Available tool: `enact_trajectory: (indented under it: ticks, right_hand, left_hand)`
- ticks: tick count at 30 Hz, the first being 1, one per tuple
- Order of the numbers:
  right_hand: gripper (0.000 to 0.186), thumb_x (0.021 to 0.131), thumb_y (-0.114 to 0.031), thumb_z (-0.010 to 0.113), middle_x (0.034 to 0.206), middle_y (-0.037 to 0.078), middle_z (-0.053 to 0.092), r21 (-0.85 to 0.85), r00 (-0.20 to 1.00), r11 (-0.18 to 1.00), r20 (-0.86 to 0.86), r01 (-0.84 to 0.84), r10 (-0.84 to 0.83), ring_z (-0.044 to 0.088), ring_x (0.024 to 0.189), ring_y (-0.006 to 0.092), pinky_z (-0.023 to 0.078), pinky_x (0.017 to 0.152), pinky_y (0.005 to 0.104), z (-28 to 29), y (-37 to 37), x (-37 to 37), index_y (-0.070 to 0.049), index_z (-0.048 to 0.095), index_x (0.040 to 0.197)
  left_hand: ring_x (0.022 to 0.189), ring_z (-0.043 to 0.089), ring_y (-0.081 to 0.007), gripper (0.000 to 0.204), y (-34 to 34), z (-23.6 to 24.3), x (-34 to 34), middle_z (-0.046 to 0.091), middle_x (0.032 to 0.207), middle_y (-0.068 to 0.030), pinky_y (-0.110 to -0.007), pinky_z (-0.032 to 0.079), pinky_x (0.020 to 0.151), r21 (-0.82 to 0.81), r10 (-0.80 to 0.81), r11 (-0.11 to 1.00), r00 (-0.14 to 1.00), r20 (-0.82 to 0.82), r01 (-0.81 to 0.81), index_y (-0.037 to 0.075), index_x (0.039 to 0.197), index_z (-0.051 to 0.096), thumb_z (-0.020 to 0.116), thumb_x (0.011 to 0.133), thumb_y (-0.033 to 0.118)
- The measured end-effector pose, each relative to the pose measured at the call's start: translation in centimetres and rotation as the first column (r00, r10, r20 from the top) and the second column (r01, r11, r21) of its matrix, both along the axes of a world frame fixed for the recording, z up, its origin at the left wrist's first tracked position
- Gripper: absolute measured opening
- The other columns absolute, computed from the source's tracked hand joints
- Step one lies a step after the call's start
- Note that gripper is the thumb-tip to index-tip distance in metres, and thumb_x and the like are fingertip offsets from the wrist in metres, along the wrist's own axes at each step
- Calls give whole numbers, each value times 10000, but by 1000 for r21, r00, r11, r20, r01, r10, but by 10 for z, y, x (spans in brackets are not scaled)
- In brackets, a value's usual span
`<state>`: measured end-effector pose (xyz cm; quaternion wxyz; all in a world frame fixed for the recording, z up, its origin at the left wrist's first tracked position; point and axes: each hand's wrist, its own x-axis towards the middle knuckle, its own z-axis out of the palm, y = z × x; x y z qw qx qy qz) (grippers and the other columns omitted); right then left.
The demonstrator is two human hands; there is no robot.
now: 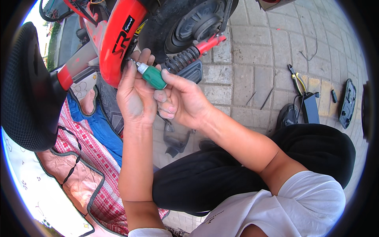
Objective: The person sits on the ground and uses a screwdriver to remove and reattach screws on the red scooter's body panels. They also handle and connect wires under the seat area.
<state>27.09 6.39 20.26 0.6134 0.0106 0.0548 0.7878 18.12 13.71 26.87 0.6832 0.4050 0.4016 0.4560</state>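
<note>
My right hand (180, 93) grips the green handle of a screwdriver (154, 77), thumb on its end. My left hand (135, 93) is around the screwdriver's metal front, fingertips pinched close to its tip; exactly what they hold there is hidden. The tip points up-left at the lower side of a red curved frame part (111, 47) of a scooter. Just right of my hands are a black coil spring with a red end (179, 59) and a grey footrest-like piece (191, 72). A black tyre with its hub (158, 37) is above them.
A black padded seat (27, 94) is at left above patterned blankets (79, 150). On the pavers (248, 47) at right lie pliers (296, 79), a black box (310, 110), thin rods (266, 98) and a black panel (346, 102). My bent legs (316, 142) occupy the lower right.
</note>
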Motion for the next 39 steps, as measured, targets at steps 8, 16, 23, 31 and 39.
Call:
enact_trajectory:
  ticks: [8,16,23,31,39]
  right_hand:
    - [509,954,-204,718,880,53,656,252,422,805,746,538,-515,505,625,47,410,539,206,0,2,-24,57,515,1342]
    - [335,984,-256,672,721,11,589,-10,881,958,397,286,-259,497,541,59,382,475,215,13,-3,-7,25,603,1154]
    - [259,1003,-291,629,671,26,588,-65,994,993,54,95,-92,545,486,102,414,462,252,8,-1,-4,-32,614,1004]
    - [254,1017,-393,575,733,-7,589,-51,995,997,-83,-61,56,483,562,89,379,503,253,8,-2,2,-151,620,1083]
    - [316,998,-383,625,746,31,648,31,996,1000,92,-4,2,639,592,127,515,554,272,2,-4,12,-69,607,1018]
  left_hand:
    - [1164,608,-266,342,2,-2,0,630,1255,-188,-427,519,976,7,22,1000,1000,6,-22,17,1333,517,538,1033,179]
    - [1225,552,-266,341,0,0,-2,604,1311,-127,-464,429,1076,1,-19,1000,999,-34,19,31,1344,503,460,1068,227]
    - [1162,607,-269,340,-1,1,-1,624,1269,-196,-430,526,952,6,8,1000,1000,-10,-8,19,1338,513,516,1037,176]
    - [1151,611,-274,333,-1,2,-3,632,1255,-197,-425,535,946,-6,18,1000,1000,-1,-18,6,1326,520,512,1037,171]
    - [1104,605,-229,326,2,-2,-2,641,1233,-147,-395,516,955,-20,-47,999,999,8,48,16,1279,545,510,1055,251]
